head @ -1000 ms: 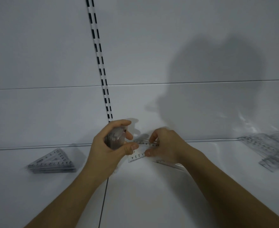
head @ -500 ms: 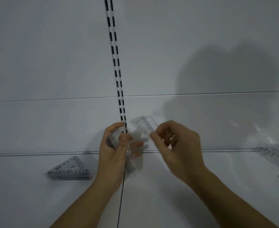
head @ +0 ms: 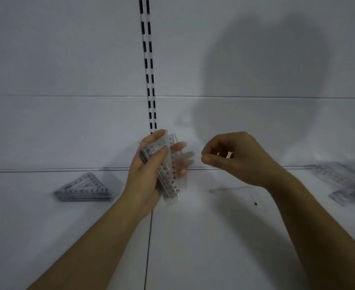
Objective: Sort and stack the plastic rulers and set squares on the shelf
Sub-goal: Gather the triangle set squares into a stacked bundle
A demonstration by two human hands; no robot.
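My left hand (head: 146, 174) grips a bundle of clear plastic rulers (head: 168, 174), thumb across the front and fingers showing through the plastic behind it. The bundle stands nearly upright above the white shelf (head: 46, 237), in front of its seam. My right hand (head: 238, 159) hovers just beside it, fingers curled with thumb and forefinger close together, holding nothing. Below that hand one clear set square (head: 235, 192) lies flat on the shelf. To the left sits a neat stack of set squares (head: 83, 189). At the far right lies a loose, blurred heap of rulers and set squares (head: 344, 183). A slotted upright (head: 148, 65) runs up the back panel.
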